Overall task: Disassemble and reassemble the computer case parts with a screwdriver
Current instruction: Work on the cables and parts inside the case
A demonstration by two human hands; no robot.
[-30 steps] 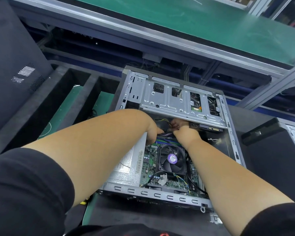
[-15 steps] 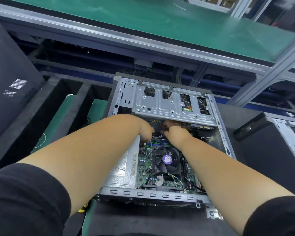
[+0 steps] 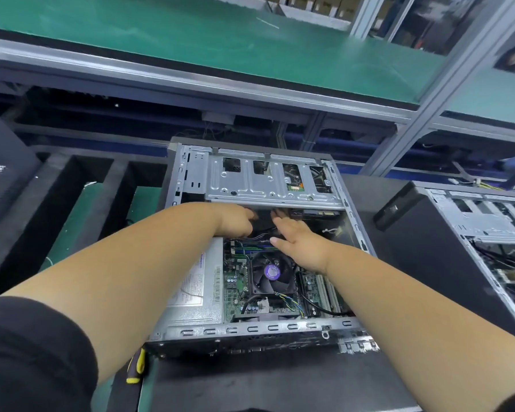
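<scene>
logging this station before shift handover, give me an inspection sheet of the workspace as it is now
surface: dark mat under the case, green bench showing at the left
job's things: open case lying on its side, drive cage at its far end, fan on the board; screwdriver with yellow and black handle lies at the case's near left corner, unheld
clutter: nothing seen
grippers: left hand and right hand both reach in under the drive cage; left fingertips hidden, right fingers straight
cables: thin wires near the fan, black cable on the board
surroundings: second open case at right, green conveyor beyond
</scene>
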